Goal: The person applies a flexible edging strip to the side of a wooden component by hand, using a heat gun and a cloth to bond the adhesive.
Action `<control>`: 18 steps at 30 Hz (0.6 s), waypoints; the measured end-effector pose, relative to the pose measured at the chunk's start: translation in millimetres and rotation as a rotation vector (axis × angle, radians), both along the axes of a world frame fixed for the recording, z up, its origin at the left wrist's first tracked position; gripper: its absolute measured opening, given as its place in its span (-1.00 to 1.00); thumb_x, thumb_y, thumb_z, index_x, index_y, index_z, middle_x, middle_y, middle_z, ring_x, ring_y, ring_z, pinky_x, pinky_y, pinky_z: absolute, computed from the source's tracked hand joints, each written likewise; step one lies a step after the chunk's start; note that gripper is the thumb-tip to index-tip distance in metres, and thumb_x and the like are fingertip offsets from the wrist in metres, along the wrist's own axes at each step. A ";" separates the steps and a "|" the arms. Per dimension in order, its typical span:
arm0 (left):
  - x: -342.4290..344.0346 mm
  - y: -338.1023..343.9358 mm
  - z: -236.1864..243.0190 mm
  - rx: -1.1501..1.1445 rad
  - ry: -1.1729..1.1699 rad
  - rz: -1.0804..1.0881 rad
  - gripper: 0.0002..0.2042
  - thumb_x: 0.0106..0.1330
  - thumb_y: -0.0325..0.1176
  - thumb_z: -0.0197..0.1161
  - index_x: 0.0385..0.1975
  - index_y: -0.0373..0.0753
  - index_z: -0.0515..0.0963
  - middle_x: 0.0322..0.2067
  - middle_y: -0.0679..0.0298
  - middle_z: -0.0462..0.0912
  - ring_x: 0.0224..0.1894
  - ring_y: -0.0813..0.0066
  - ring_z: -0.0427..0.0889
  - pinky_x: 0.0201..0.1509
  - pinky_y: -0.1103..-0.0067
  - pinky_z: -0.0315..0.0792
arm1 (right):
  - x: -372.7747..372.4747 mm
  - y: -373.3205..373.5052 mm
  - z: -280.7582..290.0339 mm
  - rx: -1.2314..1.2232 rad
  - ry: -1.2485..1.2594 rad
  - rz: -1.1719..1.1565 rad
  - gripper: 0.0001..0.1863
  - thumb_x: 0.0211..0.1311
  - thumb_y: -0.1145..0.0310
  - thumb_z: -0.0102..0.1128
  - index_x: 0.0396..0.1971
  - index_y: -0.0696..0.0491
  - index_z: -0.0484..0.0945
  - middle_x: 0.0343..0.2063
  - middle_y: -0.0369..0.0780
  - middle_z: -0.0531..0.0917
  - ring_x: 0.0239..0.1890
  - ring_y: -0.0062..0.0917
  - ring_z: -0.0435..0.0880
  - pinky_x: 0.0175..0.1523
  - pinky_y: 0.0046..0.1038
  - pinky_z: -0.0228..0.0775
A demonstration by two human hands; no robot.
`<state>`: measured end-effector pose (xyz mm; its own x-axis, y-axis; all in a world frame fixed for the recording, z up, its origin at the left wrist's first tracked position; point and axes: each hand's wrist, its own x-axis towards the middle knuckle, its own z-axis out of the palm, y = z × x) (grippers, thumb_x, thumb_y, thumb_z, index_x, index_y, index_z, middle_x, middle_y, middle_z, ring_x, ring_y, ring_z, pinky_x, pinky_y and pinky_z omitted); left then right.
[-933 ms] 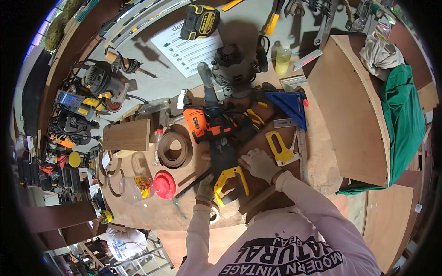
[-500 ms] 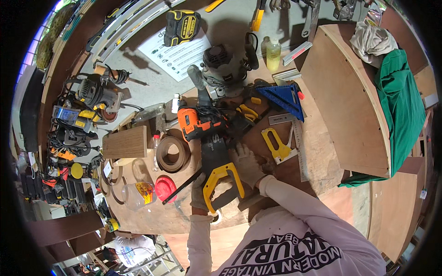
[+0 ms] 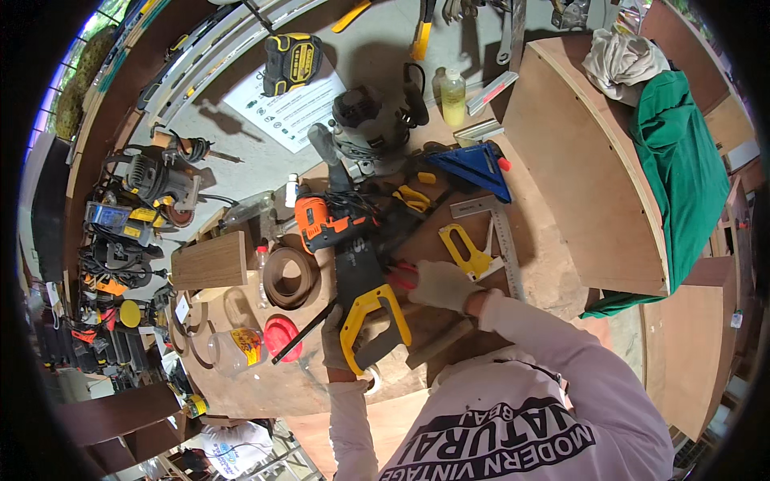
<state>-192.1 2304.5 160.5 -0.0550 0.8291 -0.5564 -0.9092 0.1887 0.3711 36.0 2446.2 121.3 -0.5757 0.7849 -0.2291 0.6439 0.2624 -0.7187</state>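
Note:
My left gloved hand (image 3: 331, 346) is closed beside the yellow-handled handsaw (image 3: 353, 321) and a thin black bar (image 3: 297, 337); its grip is mostly hidden. My right gloved hand (image 3: 433, 284) is closed on a red-handled tool (image 3: 401, 274) at the saw blade's right, partly under the fingers. An orange power tool (image 3: 321, 220) lies across the saw blade. A yellow staple gun (image 3: 461, 251) and a metal square (image 3: 505, 240) sit right of my hands. A red lid (image 3: 281, 329) and a roll of brown edging (image 3: 279, 276) are on the left.
The cluttered plywood bench (image 3: 545, 264) holds a router (image 3: 361, 120), blue square (image 3: 473, 168) and clear jar (image 3: 228, 353). A wooden box (image 3: 585, 168) with green cloth (image 3: 682, 176) stands right. Power tools (image 3: 152, 184) crowd the left. Another person (image 3: 241, 445) is at lower left.
A red-handled tool now shows in my right hand, where none was visible before. My left hand remains by the saw. The whole scene has shifted slightly leftward in view.

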 end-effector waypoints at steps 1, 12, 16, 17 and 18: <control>-8.7 -6.8 -13.4 0.012 -0.066 -0.031 -0.57 0.49 -0.11 0.15 0.13 -0.35 0.53 -0.01 -0.07 0.73 -0.08 0.18 0.79 -0.02 0.40 0.76 | 27.8 -3.3 -4.6 -0.034 0.055 0.002 -0.60 0.22 0.05 0.32 -0.32 0.16 0.60 -0.54 -0.14 0.67 -0.53 -0.26 0.66 -0.42 -0.25 0.44; -1.2 -24.3 -69.8 -0.257 0.304 -0.033 -0.58 0.47 -0.02 0.14 0.05 -0.24 0.64 -0.12 0.12 0.79 -0.19 0.21 0.79 -0.12 0.34 0.73 | 268.9 -115.7 38.2 -1.362 1.061 -0.465 -0.40 0.13 0.18 0.42 0.09 0.22 0.52 -0.62 -0.45 0.36 -0.64 -0.72 0.27 -0.55 -0.58 0.04; -14.8 -42.5 -70.8 -0.297 0.599 -0.028 -0.60 0.45 -0.03 0.20 0.00 -0.24 0.67 -0.18 0.15 0.79 -0.24 0.21 0.78 -0.20 0.34 0.68 | 287.6 -151.0 39.7 -1.240 1.352 -0.288 -0.22 0.01 0.12 0.55 0.18 0.24 0.45 -0.58 -0.44 0.39 -0.62 -0.72 0.31 -0.53 -0.60 0.08; -11.9 -36.6 -69.2 -0.310 0.746 -0.023 -0.62 0.45 -0.09 0.21 0.02 -0.27 0.66 -0.17 0.13 0.79 -0.21 0.22 0.77 -0.16 0.37 0.66 | 292.9 -158.0 44.9 -1.153 1.332 -0.350 -0.16 -0.06 0.09 0.60 0.17 0.24 0.45 -0.55 -0.42 0.42 -0.62 -0.71 0.33 -0.51 -0.60 0.10; -14.5 -41.2 -62.3 -0.332 0.977 0.019 -0.64 0.45 -0.15 0.21 0.03 -0.30 0.66 -0.15 0.10 0.78 -0.18 0.24 0.77 -0.11 0.39 0.65 | 294.8 -161.9 48.7 -1.081 1.318 -0.352 -0.16 -0.07 0.08 0.61 0.16 0.24 0.45 -0.54 -0.41 0.44 -0.61 -0.71 0.34 -0.51 -0.60 0.11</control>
<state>-206.7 2263.3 98.2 -0.6176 0.6363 -0.4622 -0.2423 0.4051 0.8816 330.8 2284.3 170.0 -0.6422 0.7254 -0.2476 -0.5526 -0.6620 -0.5064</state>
